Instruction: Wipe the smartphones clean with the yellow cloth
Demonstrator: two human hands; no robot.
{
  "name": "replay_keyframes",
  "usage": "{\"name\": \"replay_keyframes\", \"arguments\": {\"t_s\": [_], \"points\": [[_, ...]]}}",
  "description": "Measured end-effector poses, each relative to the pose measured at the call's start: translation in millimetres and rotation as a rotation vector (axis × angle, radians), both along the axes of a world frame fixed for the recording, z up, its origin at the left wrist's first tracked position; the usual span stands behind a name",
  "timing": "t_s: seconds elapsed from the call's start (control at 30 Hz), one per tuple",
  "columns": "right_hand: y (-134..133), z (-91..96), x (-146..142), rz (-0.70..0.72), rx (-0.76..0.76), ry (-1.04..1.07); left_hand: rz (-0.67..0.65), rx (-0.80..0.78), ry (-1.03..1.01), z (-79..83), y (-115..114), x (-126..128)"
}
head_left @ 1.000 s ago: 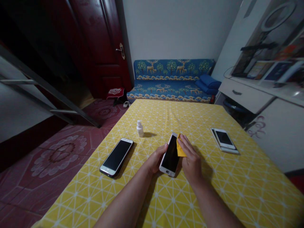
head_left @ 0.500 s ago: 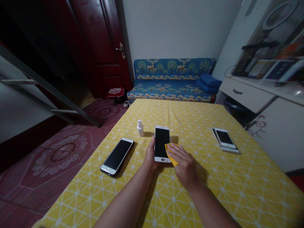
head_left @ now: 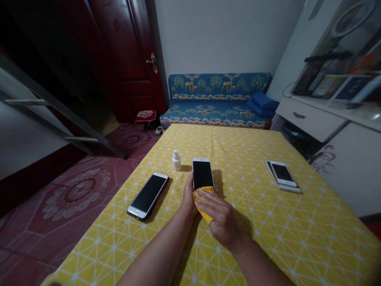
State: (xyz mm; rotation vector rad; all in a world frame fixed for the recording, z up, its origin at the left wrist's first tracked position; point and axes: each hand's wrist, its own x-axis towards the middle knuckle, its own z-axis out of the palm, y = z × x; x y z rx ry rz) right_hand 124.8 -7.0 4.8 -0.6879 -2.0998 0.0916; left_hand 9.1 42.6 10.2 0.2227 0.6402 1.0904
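My left hand (head_left: 188,196) grips the lower left edge of a white phone (head_left: 202,173) with a dark screen, held upright above the yellow tablecloth (head_left: 244,151). My right hand (head_left: 218,216) presses a folded yellow cloth (head_left: 203,201) over the phone's bottom end, fingers closed on the cloth. A second phone (head_left: 148,194) with a black screen lies flat to the left. A small white bottle (head_left: 176,161) stands just beyond, left of the held phone.
Two white phones stacked together (head_left: 283,174) lie at the table's right side. A blue patterned sofa (head_left: 217,99) stands behind the table, a dark red door (head_left: 127,59) at the left, white cabinets (head_left: 333,127) at the right.
The held phone turned from tilted to upright and shifted left. My right hand slid the yellow cloth down from the phone's upper right edge to its bottom end.
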Motion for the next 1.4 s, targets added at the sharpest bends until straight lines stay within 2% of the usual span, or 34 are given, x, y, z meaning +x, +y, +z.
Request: {"name": "replay_keyframes", "arguments": {"t_s": [0.13, 0.3, 0.57, 0.67, 0.73, 1.03, 1.23, 1.4], "points": [[4.7, 0.2, 10.1, 0.002, -0.023, 0.023, 0.054, -0.028, -0.022, -0.5, 2.4, 1.4], [12.5, -8.1, 24.8, -0.131, -0.054, 0.079, 0.123, 0.036, 0.001, -5.6, 7.1, 4.6], [26.2, -17.2, 40.2, -0.297, -0.096, 0.151, -0.009, 0.052, 0.054, -1.0, 0.6, 10.4], [29.5, -17.8, 43.8, -0.326, -0.089, 0.207, -0.103, 0.074, 0.061, 0.9, -2.8, 10.8], [31.1, -18.4, 45.4, -0.345, -0.096, 0.243, -0.167, 0.076, 0.062, -1.0, -3.7, 10.5], [33.0, -12.4, 46.8, -0.420, -0.173, 0.341, -0.247, 0.128, 0.134, -13.1, -5.9, 11.0], [33.8, -8.0, 46.0, -0.420, -0.248, 0.569, -0.196, 0.163, 0.109, -12.6, -5.6, 12.8], [33.3, -8.6, 43.1, -0.357, -0.288, 0.601, -0.079, 0.140, 0.197, -14.3, -2.7, 10.3]]}}
